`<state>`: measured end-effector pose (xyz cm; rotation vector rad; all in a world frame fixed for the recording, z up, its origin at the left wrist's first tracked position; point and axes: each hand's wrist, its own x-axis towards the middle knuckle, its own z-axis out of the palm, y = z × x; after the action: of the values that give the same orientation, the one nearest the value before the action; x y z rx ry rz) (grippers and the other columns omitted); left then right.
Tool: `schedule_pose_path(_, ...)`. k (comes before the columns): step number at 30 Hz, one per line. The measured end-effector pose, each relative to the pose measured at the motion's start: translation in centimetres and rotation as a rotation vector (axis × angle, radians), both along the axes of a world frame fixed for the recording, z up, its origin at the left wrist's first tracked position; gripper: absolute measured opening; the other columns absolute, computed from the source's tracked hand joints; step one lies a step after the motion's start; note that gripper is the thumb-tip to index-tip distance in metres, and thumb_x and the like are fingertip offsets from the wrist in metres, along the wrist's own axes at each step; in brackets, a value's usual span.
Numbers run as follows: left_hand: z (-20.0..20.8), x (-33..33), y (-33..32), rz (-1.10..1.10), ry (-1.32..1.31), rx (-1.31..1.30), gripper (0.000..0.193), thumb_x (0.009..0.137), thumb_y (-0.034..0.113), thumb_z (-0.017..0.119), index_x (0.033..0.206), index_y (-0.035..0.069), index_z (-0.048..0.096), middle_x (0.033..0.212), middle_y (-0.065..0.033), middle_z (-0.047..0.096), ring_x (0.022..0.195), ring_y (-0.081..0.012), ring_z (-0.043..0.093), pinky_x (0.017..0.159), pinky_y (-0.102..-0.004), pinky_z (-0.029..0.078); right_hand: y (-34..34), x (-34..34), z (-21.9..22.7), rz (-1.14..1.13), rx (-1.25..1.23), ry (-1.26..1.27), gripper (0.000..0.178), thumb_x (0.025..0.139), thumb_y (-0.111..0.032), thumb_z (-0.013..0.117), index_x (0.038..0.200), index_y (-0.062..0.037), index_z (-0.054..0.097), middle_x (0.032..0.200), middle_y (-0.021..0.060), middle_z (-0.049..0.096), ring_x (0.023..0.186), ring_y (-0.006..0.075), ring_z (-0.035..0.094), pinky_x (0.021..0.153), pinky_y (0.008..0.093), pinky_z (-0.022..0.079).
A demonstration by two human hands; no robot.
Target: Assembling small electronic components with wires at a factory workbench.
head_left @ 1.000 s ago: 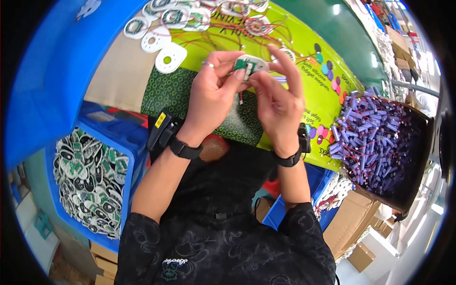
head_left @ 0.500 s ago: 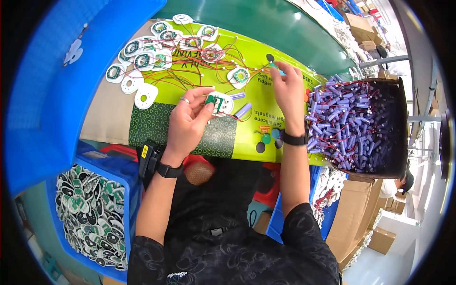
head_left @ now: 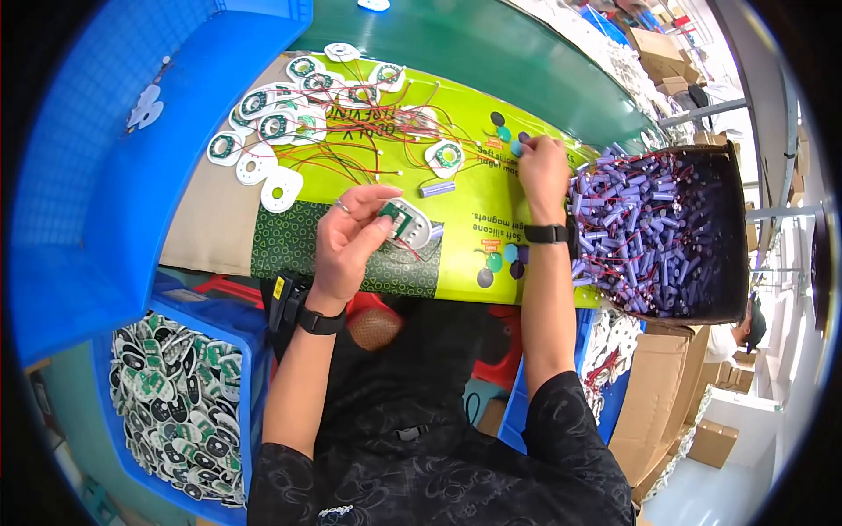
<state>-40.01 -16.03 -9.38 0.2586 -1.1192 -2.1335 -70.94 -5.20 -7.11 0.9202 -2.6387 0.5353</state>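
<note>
My left hand (head_left: 344,245) pinches a white oval casing with a green circuit board (head_left: 408,223) between thumb and fingers, just above the mat's dark patterned strip. A purple cylindrical battery (head_left: 438,188) lies beyond the casing. Another battery (head_left: 436,231) shows partly behind its right side, with a short red wire near it. My right hand (head_left: 545,178) is over the right part of the mat, fingers curled together at the left of the battery box. Whatever those fingers hold, if anything, is hidden.
White ring-shaped casings (head_left: 279,125) with red and black wires lie heaped at the far left of the yellow-green mat (head_left: 460,254). A cardboard box (head_left: 735,219) of purple batteries stands at right. Blue bins (head_left: 248,394) flank me below. A green surface (head_left: 474,53) runs behind.
My right hand has drawn back a little toward me and to the right, its fingers more curled. My left hand and casing came slightly nearer; one battery now sits partly behind the casing.
</note>
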Motion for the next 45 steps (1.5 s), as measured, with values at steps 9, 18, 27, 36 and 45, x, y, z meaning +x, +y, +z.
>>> schedule_pose_path(9,0.4,-0.5,0.0,0.047,-0.049,-0.011,0.032,0.097,-0.002,0.055,0.129,-0.003,0.057,0.117,-0.0103,0.067,0.104,-0.0116,0.063,0.092,-0.026,0.05,2.1,-1.6,1.2,-0.112,-0.093,0.076,0.017,0.09,-0.015,0.069,0.099,-0.0004,0.071,0.111,0.0211,0.065,0.093,0.0428,0.068,0.082,0.0486,0.055)
schedule_pose_path(18,0.0,-0.3,0.0,0.042,-0.072,-0.009,0.032,0.098,-0.001,0.055,0.13,-0.003,0.057,0.116,-0.0098,0.068,0.103,-0.0111,0.063,0.09,-0.0252,0.05,2.9,2.9,2.0,0.153,0.271,0.069,0.041,0.083,-0.005,0.068,0.122,-0.0146,0.068,0.127,0.0206,0.06,0.122,0.0387,0.054,0.1,0.0468,0.048)
schedule_pose_path(27,0.1,-0.6,-0.1,0.05,-0.089,-0.001,0.032,0.098,-0.001,0.054,0.13,-0.002,0.057,0.117,-0.0094,0.067,0.103,-0.0117,0.063,0.091,-0.0252,0.05,1.5,-0.3,0.4,-0.298,0.103,-0.025,0.05,0.094,-0.033,0.066,0.112,0.0125,0.056,0.109,0.0391,0.06,0.095,0.0508,0.068,0.083,0.0535,0.057)
schedule_pose_path(36,-0.1,-1.1,-0.1,0.032,-0.085,-0.008,0.031,0.099,0.0,0.055,0.13,-0.002,0.057,0.117,-0.0086,0.067,0.103,-0.0111,0.064,0.09,-0.0253,0.051,2.4,-5.1,-0.6,-0.025,-0.286,0.012,0.01,0.093,-0.005,0.058,0.094,0.0042,0.061,0.092,0.0218,0.069,0.08,0.035,0.067,0.077,0.0442,0.054)
schedule_pose_path(45,-0.3,-1.1,0.0,0.074,-0.127,0.005,0.025,0.105,0.003,0.052,0.127,-0.002,0.06,0.121,-0.0133,0.065,0.108,-0.0211,0.067,0.088,-0.0388,0.063,0.3,2.8,15.6,0.501,-1.047,-0.365,0.013,0.106,-0.011,0.055,0.113,0.0008,0.057,0.091,0.0098,0.069,0.079,0.0166,0.07,0.075,0.0319,0.061)
